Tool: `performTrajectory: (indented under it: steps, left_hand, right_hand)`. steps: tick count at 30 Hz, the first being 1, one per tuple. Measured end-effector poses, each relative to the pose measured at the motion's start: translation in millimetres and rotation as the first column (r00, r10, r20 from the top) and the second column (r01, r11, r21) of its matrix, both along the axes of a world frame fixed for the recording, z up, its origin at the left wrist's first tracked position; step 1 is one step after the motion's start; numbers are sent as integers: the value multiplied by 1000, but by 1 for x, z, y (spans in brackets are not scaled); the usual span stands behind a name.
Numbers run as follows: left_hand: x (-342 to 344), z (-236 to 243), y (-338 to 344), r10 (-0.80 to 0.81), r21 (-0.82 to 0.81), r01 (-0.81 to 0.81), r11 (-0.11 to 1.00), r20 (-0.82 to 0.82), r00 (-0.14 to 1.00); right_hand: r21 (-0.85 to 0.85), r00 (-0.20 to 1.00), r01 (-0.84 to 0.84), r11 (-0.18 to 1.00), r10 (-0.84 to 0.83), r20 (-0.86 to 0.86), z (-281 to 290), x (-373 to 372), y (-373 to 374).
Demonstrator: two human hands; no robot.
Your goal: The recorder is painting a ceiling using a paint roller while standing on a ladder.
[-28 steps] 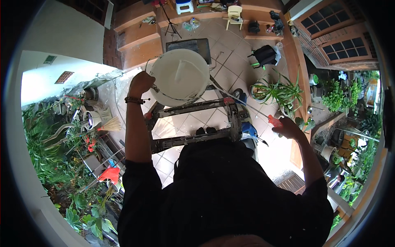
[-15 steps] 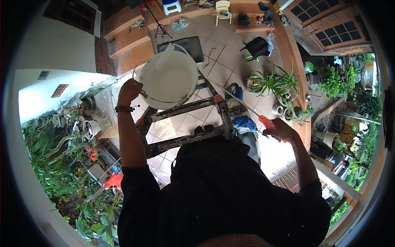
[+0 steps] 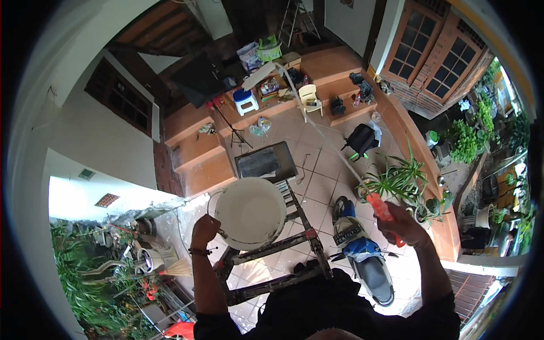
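Observation:
A white bucket (image 3: 251, 212) with pale paint inside stands at the top of a paint-spattered stepladder (image 3: 272, 249) in front of me. At its left edge my left hand (image 3: 205, 231) is closed on the bucket, whether by rim or wire handle I cannot tell. On the right, my right hand (image 3: 399, 224) grips the red handle (image 3: 381, 208) of a long-framed paint roller. Its thin rod runs up and to the left, ending in a white roller sleeve (image 3: 259, 75), raised well above the bucket and apart from it.
Below right, a blue scooter (image 3: 362, 249) is parked beside the ladder. Potted plants (image 3: 396, 181) and a black bag (image 3: 360, 139) stand farther right. Orange steps (image 3: 198, 153), a black tripod (image 3: 235, 133), a blue-topped stool (image 3: 245, 102) and a small yellow chair (image 3: 309, 99) are beyond the ladder.
The roller sleeve has come up out of the bucket and now hangs beyond it in the air. My view has tilted up, and my left hand stays at the bucket.

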State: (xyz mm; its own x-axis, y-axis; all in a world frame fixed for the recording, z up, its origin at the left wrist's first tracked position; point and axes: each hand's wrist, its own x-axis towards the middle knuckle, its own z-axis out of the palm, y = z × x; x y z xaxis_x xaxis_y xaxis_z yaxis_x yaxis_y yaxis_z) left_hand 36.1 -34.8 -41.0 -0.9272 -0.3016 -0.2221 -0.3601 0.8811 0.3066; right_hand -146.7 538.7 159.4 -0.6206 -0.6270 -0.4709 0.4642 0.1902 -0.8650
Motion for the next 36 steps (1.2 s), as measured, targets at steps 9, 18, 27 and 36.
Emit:
performTrajectory:
  steps: [9,18,27,36]
  left_hand:
    - [-7,11,11,70,67,-74,995,61,996]
    - [-38,71,50,321,176,-368,913,249,914]
    - [-21,45,27,109,109,-115,987,60,992]
    - [-26,54,34,258,144,-290,946,204,944]
  right_hand:
    - [-260,984,175,950,-175,24,55,-109,-40]
    - [-530,962,174,830,-258,-88,89,-228,-105]
    - [-742,979,46,669,-177,-98,137,-339,-177]
    - [-757,973,145,637,-229,-7,169,-379,-207]
